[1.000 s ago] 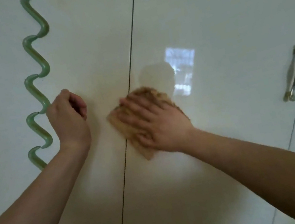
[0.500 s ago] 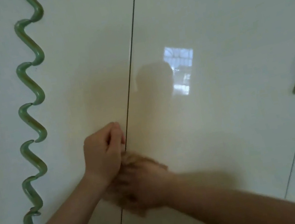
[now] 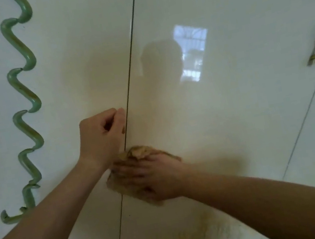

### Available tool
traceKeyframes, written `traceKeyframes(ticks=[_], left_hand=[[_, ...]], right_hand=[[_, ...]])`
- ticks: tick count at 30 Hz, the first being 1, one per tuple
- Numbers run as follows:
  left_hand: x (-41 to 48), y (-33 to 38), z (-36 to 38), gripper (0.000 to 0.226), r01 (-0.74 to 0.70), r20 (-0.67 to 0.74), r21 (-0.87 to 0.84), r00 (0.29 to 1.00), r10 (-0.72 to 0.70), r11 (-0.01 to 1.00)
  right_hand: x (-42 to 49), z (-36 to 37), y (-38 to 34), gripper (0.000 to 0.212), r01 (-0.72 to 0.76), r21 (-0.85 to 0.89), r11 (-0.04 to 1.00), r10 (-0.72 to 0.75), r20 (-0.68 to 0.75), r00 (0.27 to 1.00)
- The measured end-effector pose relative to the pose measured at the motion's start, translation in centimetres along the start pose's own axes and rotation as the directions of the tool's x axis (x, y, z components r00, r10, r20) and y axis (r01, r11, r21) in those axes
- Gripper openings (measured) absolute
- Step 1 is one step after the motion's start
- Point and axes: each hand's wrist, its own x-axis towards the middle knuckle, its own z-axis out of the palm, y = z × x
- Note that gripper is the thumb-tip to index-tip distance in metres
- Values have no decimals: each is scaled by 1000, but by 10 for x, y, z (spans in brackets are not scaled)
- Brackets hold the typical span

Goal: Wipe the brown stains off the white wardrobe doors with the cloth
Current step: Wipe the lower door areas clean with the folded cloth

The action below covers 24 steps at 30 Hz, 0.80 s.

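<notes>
the right hand (image 3: 155, 175) lies flat, fingers straight, pressing the cloth (image 3: 137, 153) on the right door (image 3: 236, 116), its edge over the seam (image 3: 130, 54), so the whole palm drives the rub. the left hand (image 3: 103, 137) is curled in a loose fist holding nothing, beside the seam, likely steadying the left door (image 3: 68, 50). a brown smear (image 3: 202, 235) waits lower down.

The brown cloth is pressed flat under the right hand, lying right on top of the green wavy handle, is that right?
Not quite. The brown cloth is pressed flat under the right hand, but it lies over the seam between two doors, well apart from the green wavy handle off to its left. The head view shows this.
</notes>
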Motion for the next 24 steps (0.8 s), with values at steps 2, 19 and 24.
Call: traceKeyframes(ticks=[2, 19, 24], left_hand=[[5, 13, 1, 47, -26, -64, -51, 998, 22, 998], [-37, 20, 38, 49, 101, -11, -197, 994, -105, 975], [-28, 32, 40, 43, 77, -137, -269, 984, -117, 960]], right_hand=[[-5, -49, 54, 63, -204, -95, 974, 169, -290, 942], [-63, 3, 17, 63, -164, -29, 986, 156, -175, 972], [-8, -30, 29, 60, -529, 11, 848, 466, -492, 736]])
